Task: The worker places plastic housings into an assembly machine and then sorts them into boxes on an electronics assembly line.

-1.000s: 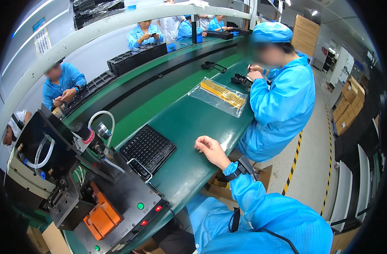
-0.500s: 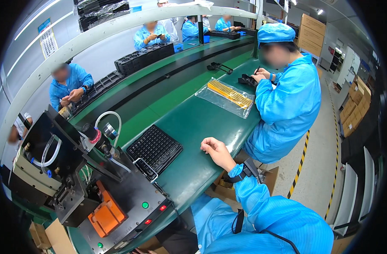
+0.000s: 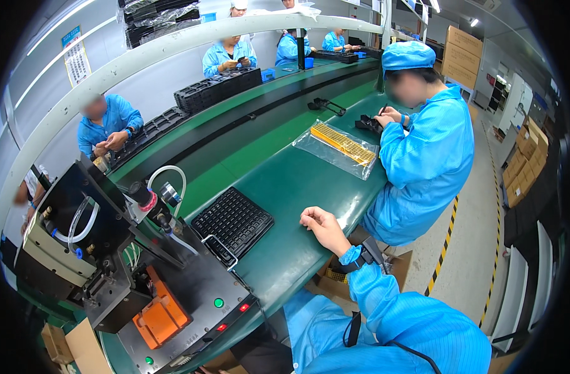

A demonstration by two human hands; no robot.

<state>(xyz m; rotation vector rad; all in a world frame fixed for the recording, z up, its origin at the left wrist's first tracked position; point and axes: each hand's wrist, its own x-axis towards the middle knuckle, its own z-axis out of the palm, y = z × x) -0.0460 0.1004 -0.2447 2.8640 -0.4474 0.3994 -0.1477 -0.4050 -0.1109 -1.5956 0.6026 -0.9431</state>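
Observation:
My right hand (image 3: 324,228) rests on the green table (image 3: 304,187), fingers loosely curled, holding nothing. It lies just right of a black keyboard (image 3: 232,222) that sits flat in front of me. My blue sleeve and a dark wrist strap (image 3: 361,255) show behind the hand. My left hand is out of the picture. To the keyboard's left stands a black press machine (image 3: 129,249) with an orange fixture (image 3: 160,315), hoses and coloured buttons.
A person in a blue suit and cap (image 3: 422,143) works at the table to my right, beside a clear bag holding a yellow part (image 3: 341,146). Other workers sit across the green conveyor (image 3: 235,124) by stacks of black trays (image 3: 219,90). Cardboard boxes (image 3: 525,174) line the right aisle.
The view has shifted slightly, bringing the table and machine closer. My right hand stays on the table near the keyboard, barely moved.

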